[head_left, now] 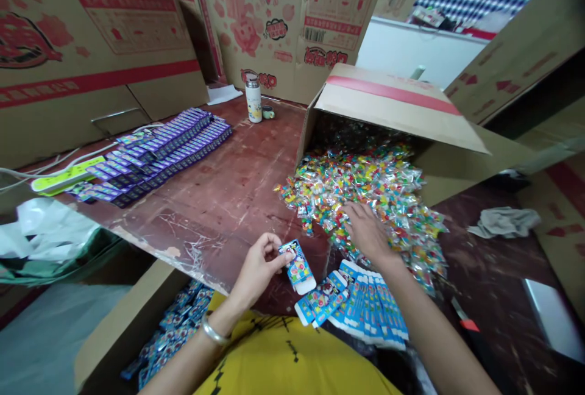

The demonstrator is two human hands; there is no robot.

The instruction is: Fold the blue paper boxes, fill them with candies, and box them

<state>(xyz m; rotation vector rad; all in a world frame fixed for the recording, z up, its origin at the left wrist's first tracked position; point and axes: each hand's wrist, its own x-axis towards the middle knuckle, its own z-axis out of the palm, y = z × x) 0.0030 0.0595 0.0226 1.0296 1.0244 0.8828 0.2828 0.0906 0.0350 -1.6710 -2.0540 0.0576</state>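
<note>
Pinched between the thumb and fingers of my left hand (261, 264) is a small blue candy box (299, 266) printed with colourful fruit, its white end flap pointing toward me. My right hand (365, 229) reaches into a heap of small clear packets of colourful candy (365, 178). Its fingertips are among the packets, and whether they grip one I cannot make out. A fanned row of flat blue boxes (365, 306) lies at the table edge between my forearms.
The heap spills from a cardboard carton (388, 93) on its side. Purple boxes (169, 148) stand in rows at left, near a yellow-green power strip (68, 175). A flask (253, 99) stands at the back. Below left, a carton (123, 316) holds blue boxes. A cloth (503, 222) lies right.
</note>
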